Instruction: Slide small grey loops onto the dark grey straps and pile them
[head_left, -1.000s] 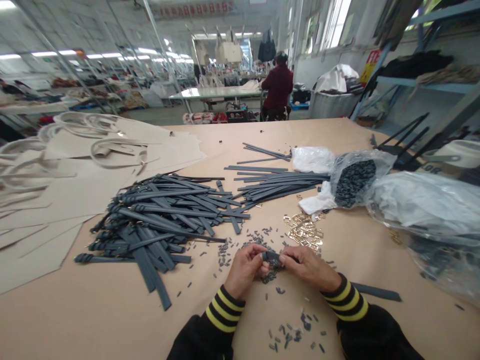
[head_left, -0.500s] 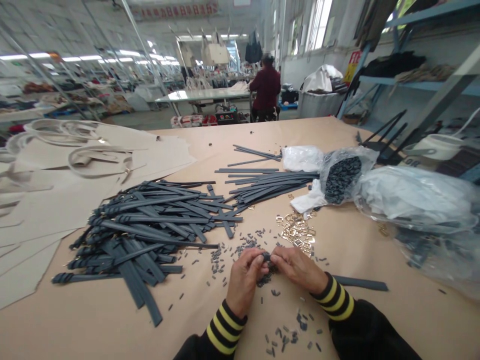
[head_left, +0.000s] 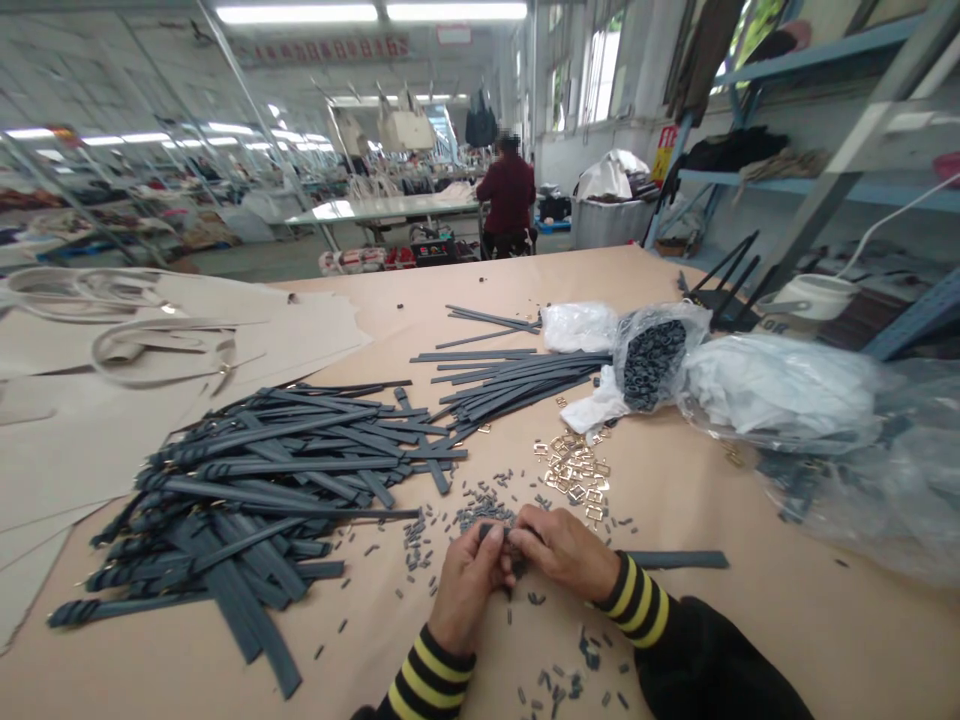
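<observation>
My left hand (head_left: 460, 590) and my right hand (head_left: 571, 552) meet above the table, both with fingers pinched. Between them is the end of a dark grey strap (head_left: 679, 559), mostly covered by my fingers; its flat length appears to run out beneath my right wrist. Many small dark strap loops and bits (head_left: 484, 500) lie scattered around and under my hands. Just beyond my right hand is a loose heap of gold metal buckles (head_left: 576, 468). A big pile of dark straps (head_left: 277, 470), several with looped ends, lies to the left.
More flat straps (head_left: 517, 385) lie further back. Plastic bags, one with dark loops (head_left: 654, 365) and one with pale contents (head_left: 780, 390), stand on the right. Beige panels (head_left: 300, 335) cover the left side. A person (head_left: 508, 195) in dark red works beyond the table.
The view has shifted right and tipped up slightly. My hands remain together on the strap end; the fingers have changed position, with the right hand now higher over the left fingertips.
</observation>
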